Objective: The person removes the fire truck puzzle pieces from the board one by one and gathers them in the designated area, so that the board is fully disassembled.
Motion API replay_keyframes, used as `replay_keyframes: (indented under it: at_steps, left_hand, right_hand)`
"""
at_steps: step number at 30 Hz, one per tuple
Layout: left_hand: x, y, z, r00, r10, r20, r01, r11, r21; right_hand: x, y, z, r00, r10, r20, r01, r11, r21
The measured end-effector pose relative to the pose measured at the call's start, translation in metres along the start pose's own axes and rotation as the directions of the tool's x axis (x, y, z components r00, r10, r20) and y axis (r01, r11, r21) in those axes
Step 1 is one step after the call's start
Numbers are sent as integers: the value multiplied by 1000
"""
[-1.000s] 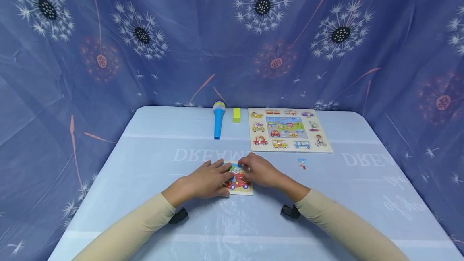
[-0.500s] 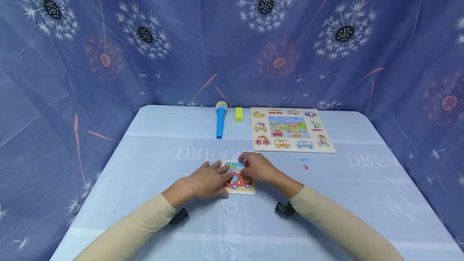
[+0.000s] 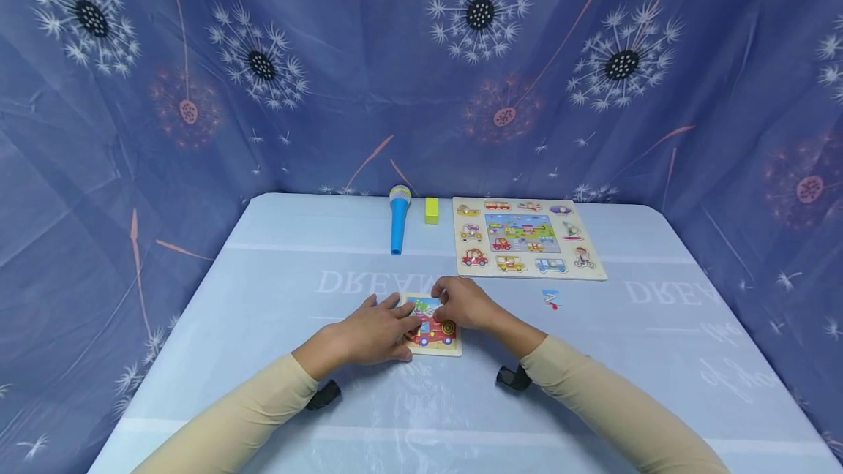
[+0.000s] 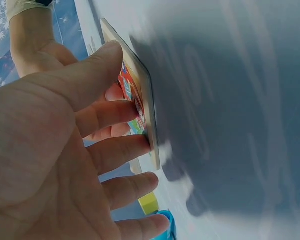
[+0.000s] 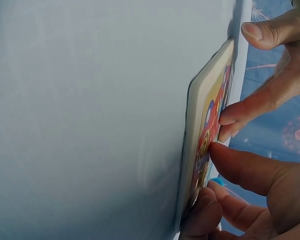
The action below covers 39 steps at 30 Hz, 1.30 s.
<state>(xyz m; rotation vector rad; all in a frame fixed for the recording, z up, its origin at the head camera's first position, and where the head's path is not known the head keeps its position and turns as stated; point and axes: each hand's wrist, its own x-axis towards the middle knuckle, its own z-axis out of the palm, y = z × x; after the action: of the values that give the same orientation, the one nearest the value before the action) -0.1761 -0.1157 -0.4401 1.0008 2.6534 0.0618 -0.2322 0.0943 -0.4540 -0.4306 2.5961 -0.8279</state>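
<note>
Small puzzle [image 3: 431, 335]: It is lying flat on the pale blue surface [image 3: 250, 298], its light wooden rim framing a red vehicle; fingers are covering part of the picture.
Left hand [image 3: 369, 331]: Its grip is spread, the index fingertip is resting on the picture, and the thumb is lying by the near left corner.
Right hand [image 3: 467, 306]: Its fingers are curving at the far right corner, and the thumb is touching the picture; whether this grip is pinching a piece, I cannot tell.
Loose piece [image 3: 550, 299]: It is lying to the right of the small puzzle, apart from it, showing blue, white and red.
Large puzzle [image 3: 523, 234]: It is lying farther back and to the right, displaying vehicles around a printed scene.
Yellow block [image 3: 431, 211]: It is sitting just left of the large puzzle.
Blue microphone [image 3: 398, 222]: It is lying left of the yellow block, its head pointing towards the curtain [image 3: 369, 57].
</note>
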Motion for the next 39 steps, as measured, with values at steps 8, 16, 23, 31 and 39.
replay_keyframes:
  at_steps: [8,16,23,31,39]
  left_hand:
    - [-1,0,-1,1000,-10,5,10,1000,-22]
    - [-1,-1,0,1000,-6,-2,6,1000,-23]
    - [-1,0,0,1000,-2,7,2,1000,-21]
    - [-1,0,-1,999,-24,33,25,998,-50]
    - [1,0,-1,999,-13,32,15,999,-50]
  right_hand:
    - [2,0,0,1000,-20,-5,20,999,27]
    - [1,3,-3,997,-78,13,78,997,24]
    - [1,9,-6,991,-134,18,135,991,-26]
    - [-19,53,-40,959,-284,-2,284,959,-13]
    - [-50,130,-102,987,-159,-27,157,985,-69]
